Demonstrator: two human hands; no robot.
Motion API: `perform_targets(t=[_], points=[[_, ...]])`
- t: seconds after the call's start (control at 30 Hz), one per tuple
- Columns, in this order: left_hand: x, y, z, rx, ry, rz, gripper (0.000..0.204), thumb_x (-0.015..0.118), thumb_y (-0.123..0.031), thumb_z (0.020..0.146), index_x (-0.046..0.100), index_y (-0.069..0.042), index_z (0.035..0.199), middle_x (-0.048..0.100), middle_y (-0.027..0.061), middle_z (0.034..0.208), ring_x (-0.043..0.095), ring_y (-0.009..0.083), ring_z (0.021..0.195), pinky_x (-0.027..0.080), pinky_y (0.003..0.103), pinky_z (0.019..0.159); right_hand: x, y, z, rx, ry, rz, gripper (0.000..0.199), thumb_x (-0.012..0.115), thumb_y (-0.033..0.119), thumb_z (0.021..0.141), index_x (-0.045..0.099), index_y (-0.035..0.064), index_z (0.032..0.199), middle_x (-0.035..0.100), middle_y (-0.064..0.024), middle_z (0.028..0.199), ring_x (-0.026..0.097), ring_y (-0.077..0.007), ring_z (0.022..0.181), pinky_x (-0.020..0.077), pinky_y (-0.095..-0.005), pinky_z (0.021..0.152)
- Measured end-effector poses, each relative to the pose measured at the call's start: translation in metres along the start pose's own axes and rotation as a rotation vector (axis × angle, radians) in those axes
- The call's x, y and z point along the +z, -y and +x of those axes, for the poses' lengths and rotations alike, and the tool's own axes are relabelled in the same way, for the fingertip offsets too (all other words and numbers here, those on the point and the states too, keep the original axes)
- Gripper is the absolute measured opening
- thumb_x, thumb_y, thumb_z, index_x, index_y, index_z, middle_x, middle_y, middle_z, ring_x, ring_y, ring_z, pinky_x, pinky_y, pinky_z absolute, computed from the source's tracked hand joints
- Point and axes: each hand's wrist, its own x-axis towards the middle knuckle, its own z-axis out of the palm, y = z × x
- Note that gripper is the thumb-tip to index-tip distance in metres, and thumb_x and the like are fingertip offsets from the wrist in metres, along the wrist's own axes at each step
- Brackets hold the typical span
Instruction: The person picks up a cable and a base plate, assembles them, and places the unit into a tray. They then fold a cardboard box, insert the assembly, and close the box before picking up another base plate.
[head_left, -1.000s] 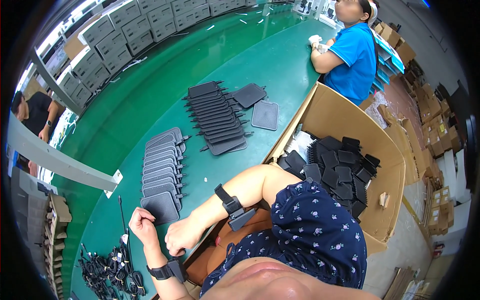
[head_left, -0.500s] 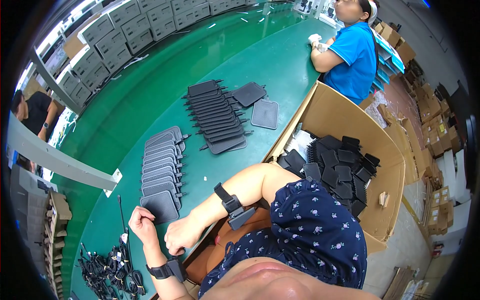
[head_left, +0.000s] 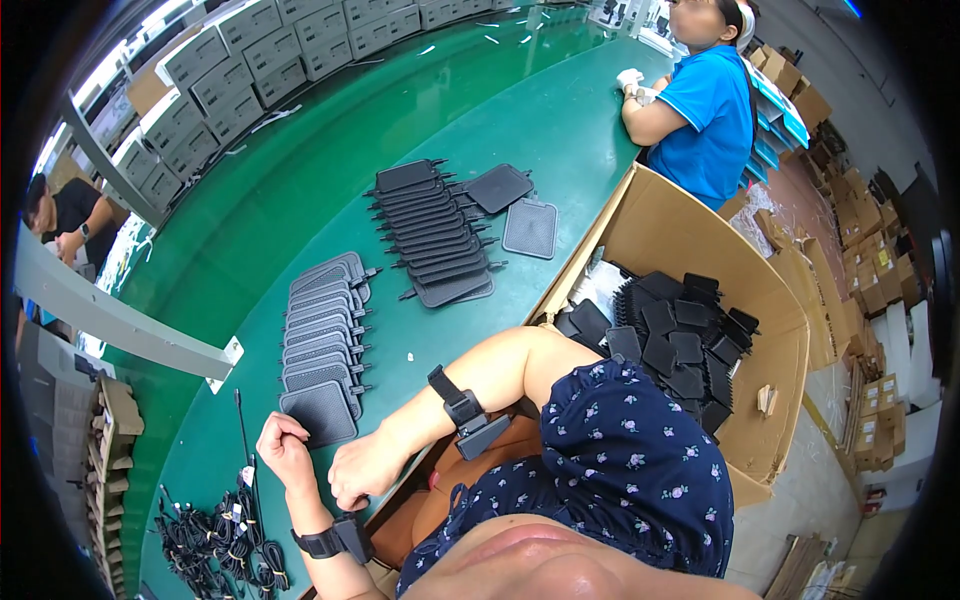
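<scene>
My left hand (head_left: 284, 446) is curled into a loose fist at the table's near edge, with nothing showing in it. It is beside the nearest dark grey textured plate (head_left: 320, 413) of an overlapping row. Close to its right, my right hand (head_left: 366, 467) is closed, knuckles up; its fingers point down and hide whatever may be in them. Both wrists wear black straps with small black blocks. Bundled black cables (head_left: 225, 540) lie left of my left forearm, and one thin cable end (head_left: 241, 420) sticks up from them.
Farther along the green table (head_left: 560, 120) is a second row of black plates (head_left: 430, 230), with two loose plates beside it. An open cardboard box (head_left: 780, 380) full of black plates stands at my right. A grey post (head_left: 130, 320) rises at left. A co-worker in blue (head_left: 700, 120) stands far right.
My hands and the plates stay where they were. At the far left, another person has raised a forearm and leans slightly differently.
</scene>
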Motion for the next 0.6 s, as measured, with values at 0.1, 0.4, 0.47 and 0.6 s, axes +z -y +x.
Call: perform_targets(t=[0.1,0.4,0.47,0.6], points=[[-0.001,0.002,-0.002,0.001,0.013,0.006,0.023,0.031,0.017,0.060,0.045,-0.001,0.058,0.045,0.0038,0.056,0.039,0.0090,0.050,0.028,0.021,0.045,0.001,0.002,-0.001,0.006,-0.001,0.005,0.002,0.055,0.012,0.067,0.054,0.0106,0.065,0.054,-0.0030,0.064,0.052,-0.0236,0.065,0.0408,-0.0350,0.056],[-0.002,0.003,-0.002,0.063,-0.033,0.069,0.016,0.034,0.014,0.051,0.043,0.001,0.052,0.045,0.0073,0.053,0.042,0.0150,0.048,0.031,0.026,0.044,0.003,0.000,-0.003,-0.002,0.028,0.020,0.002,0.054,0.012,0.067,0.053,0.0114,0.066,0.053,-0.0032,0.064,0.052,-0.0243,0.067,0.0412,-0.0358,0.058],[-0.007,0.005,-0.004,0.017,-0.058,0.082,0.015,0.035,0.013,0.052,0.045,0.001,0.053,0.044,0.0074,0.051,0.043,0.0161,0.049,0.032,0.027,0.045,0.003,-0.001,0.001,0.018,0.033,0.034,0.004,0.054,0.012,0.064,0.051,0.0117,0.067,0.052,-0.0028,0.066,0.052,-0.0245,0.070,0.0414,-0.0360,0.060],[0.002,-0.004,0.007,0.059,-0.040,0.123,0.016,0.037,0.012,0.052,0.046,-0.001,0.052,0.048,0.0087,0.053,0.048,0.0227,0.051,0.037,0.032,0.047,-0.008,0.001,-0.005,0.068,0.059,0.004,0.011,0.055,0.010,0.062,0.052,0.0112,0.072,0.051,-0.0033,0.071,0.052,-0.0245,0.076,0.0436,-0.0355,0.066]])
